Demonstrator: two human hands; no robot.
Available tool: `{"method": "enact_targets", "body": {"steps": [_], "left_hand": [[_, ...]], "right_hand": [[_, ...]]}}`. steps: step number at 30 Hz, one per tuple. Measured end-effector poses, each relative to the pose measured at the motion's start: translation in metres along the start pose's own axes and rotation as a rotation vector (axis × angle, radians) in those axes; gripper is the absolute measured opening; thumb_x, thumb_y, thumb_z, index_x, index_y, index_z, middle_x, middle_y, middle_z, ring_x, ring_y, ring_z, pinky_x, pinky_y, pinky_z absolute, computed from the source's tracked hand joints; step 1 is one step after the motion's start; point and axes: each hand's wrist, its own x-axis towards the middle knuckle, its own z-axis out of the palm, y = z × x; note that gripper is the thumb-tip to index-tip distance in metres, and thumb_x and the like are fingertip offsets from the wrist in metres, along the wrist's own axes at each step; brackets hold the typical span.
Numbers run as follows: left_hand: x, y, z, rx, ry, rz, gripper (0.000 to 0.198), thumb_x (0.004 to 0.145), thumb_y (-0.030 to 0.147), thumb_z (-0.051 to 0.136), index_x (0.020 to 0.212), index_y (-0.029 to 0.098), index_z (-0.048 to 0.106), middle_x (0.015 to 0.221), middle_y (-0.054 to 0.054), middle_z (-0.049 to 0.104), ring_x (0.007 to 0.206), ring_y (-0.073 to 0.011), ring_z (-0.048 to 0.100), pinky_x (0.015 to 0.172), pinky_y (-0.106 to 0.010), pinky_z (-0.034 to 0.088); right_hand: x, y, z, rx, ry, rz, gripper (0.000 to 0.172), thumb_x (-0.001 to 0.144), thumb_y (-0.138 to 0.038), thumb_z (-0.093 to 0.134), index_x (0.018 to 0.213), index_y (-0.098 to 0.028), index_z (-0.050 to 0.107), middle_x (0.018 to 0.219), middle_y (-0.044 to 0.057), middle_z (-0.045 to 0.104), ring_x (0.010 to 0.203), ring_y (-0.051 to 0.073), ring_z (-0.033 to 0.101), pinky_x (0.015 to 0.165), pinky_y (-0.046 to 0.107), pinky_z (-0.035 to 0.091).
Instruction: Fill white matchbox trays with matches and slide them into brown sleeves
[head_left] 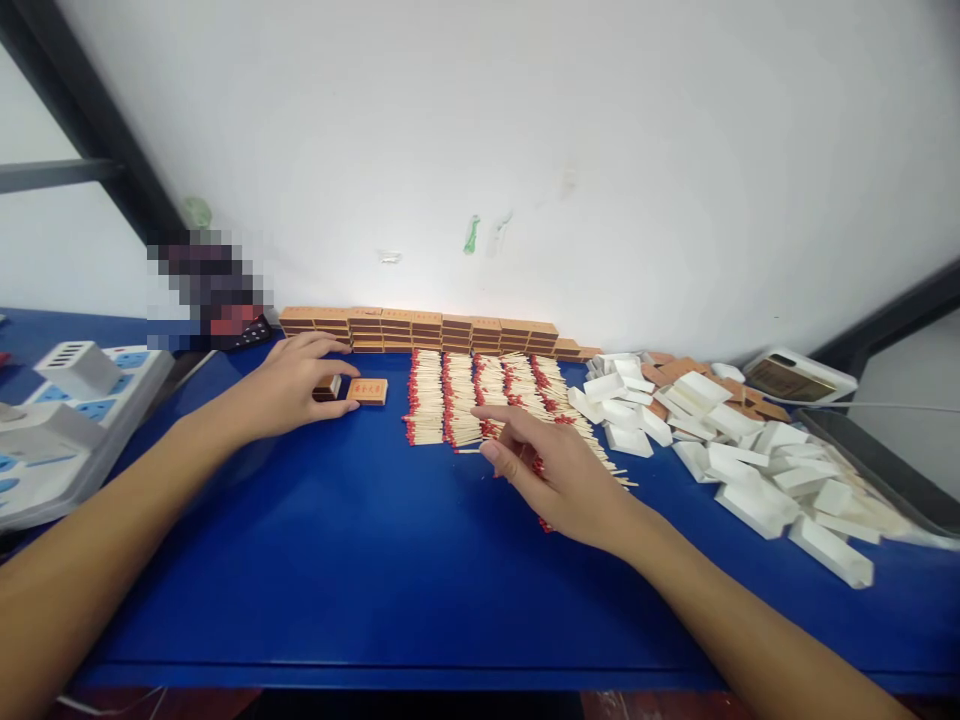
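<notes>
On the left, my left hand (304, 385) has its fingers and thumb around a matchbox (325, 388), whose dark striking side shows. Right beside it another matchbox (367, 391) lies flat with its orange label up. My right hand (559, 470) hovers at the near edge of the loose matches (426, 400), thumb and forefinger apart. Its other fingers are curled and partly hidden. The matches lie side by side in several columns, red heads and pale sticks showing. A few red heads peek out below my right hand.
Stacked matchboxes (397, 330) line the wall at the back. White inner trays (757, 500) and orange-brown sleeves (660, 370) form a loose heap on the right, near a white phone-like object (801, 376). A power strip (112, 410) with plugged-in chargers stands at the left.
</notes>
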Motion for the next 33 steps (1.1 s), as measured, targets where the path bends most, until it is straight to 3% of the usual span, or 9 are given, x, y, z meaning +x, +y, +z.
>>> {"method": "enact_targets", "body": {"steps": [3, 8, 11, 13, 17, 22, 25, 29, 33], "left_hand": [[0.0, 0.007, 0.004, -0.025, 0.028, -0.008, 0.068, 0.088, 0.075, 0.068, 0.131, 0.024, 0.078, 0.149, -0.02, 0.064, 0.145, -0.0476, 0.049, 0.123, -0.067, 0.032], [0.001, 0.012, 0.005, 0.022, 0.015, 0.016, 0.067, 0.095, 0.08, 0.052, 0.112, 0.024, 0.082, 0.146, -0.018, 0.066, 0.146, -0.0447, 0.05, 0.122, -0.066, 0.036], [-0.001, 0.011, 0.002, 0.095, -0.013, -0.016, 0.062, 0.096, 0.076, 0.052, 0.111, 0.023, 0.081, 0.148, -0.019, 0.064, 0.146, -0.0461, 0.049, 0.12, -0.068, 0.038], [-0.002, 0.011, 0.0, 0.13, -0.028, -0.025, 0.058, 0.097, 0.071, 0.052, 0.113, 0.023, 0.081, 0.148, -0.019, 0.063, 0.145, -0.047, 0.05, 0.118, -0.069, 0.039], [-0.002, 0.014, 0.001, 0.148, -0.025, 0.002, 0.059, 0.099, 0.066, 0.052, 0.13, 0.022, 0.076, 0.148, -0.02, 0.063, 0.143, -0.0461, 0.052, 0.117, -0.068, 0.041], [-0.002, 0.013, 0.005, 0.136, 0.007, 0.016, 0.057, 0.101, 0.065, 0.047, 0.118, 0.021, 0.078, 0.145, -0.02, 0.065, 0.141, -0.0454, 0.053, 0.115, -0.066, 0.043], [-0.003, 0.01, 0.005, 0.15, 0.018, 0.014, 0.058, 0.101, 0.067, 0.047, 0.119, 0.021, 0.078, 0.143, -0.021, 0.065, 0.14, -0.0462, 0.054, 0.114, -0.068, 0.043], [-0.003, 0.012, 0.002, 0.124, 0.033, -0.004, 0.062, 0.097, 0.072, 0.051, 0.129, 0.024, 0.075, 0.143, -0.019, 0.066, 0.142, -0.0472, 0.053, 0.115, -0.069, 0.041], [0.0, 0.02, 0.0, 0.104, 0.064, 0.028, 0.061, 0.1, 0.071, 0.051, 0.132, 0.023, 0.073, 0.143, -0.018, 0.066, 0.141, -0.0438, 0.054, 0.116, -0.066, 0.042]], "right_hand": [[0.004, 0.005, -0.007, -0.146, 0.064, -0.054, 0.038, 0.111, -0.043, 0.051, 0.135, -0.019, 0.068, 0.076, 0.001, 0.072, 0.064, 0.017, 0.063, 0.065, 0.032, 0.045], [0.009, 0.024, -0.043, -0.352, 0.25, -0.137, 0.031, 0.109, -0.038, 0.052, 0.101, -0.021, 0.077, 0.082, 0.004, 0.077, 0.064, 0.016, 0.064, 0.064, 0.031, 0.046], [0.007, 0.05, -0.083, -0.503, 0.376, 0.027, 0.028, 0.102, -0.04, 0.059, 0.107, -0.02, 0.078, 0.076, 0.005, 0.076, 0.063, 0.019, 0.065, 0.064, 0.033, 0.047], [0.002, 0.071, -0.11, -0.582, 0.333, 0.159, 0.031, 0.097, -0.042, 0.061, 0.112, -0.021, 0.078, 0.082, 0.006, 0.078, 0.067, 0.023, 0.068, 0.064, 0.035, 0.046], [-0.009, 0.1, -0.14, -0.617, 0.287, 0.362, 0.026, 0.091, -0.042, 0.06, 0.091, -0.021, 0.076, 0.077, 0.008, 0.076, 0.071, 0.026, 0.069, 0.065, 0.036, 0.045], [-0.006, 0.093, -0.13, -0.548, 0.277, 0.302, 0.029, 0.089, -0.048, 0.064, 0.089, -0.022, 0.076, 0.067, 0.003, 0.066, 0.062, 0.02, 0.059, 0.061, 0.033, 0.039], [0.0, 0.08, -0.116, -0.499, 0.151, 0.234, 0.036, 0.093, -0.053, 0.061, 0.089, -0.022, 0.078, 0.06, 0.0, 0.056, 0.056, 0.018, 0.051, 0.058, 0.032, 0.034], [0.004, 0.076, -0.102, -0.554, 0.003, 0.28, 0.029, 0.093, -0.045, 0.062, 0.089, -0.021, 0.079, 0.062, 0.001, 0.06, 0.057, 0.018, 0.052, 0.057, 0.032, 0.032], [0.007, 0.083, -0.096, -0.561, -0.022, 0.286, 0.021, 0.093, -0.034, 0.063, 0.082, -0.02, 0.074, 0.063, 0.002, 0.063, 0.059, 0.018, 0.054, 0.058, 0.031, 0.033]]}}
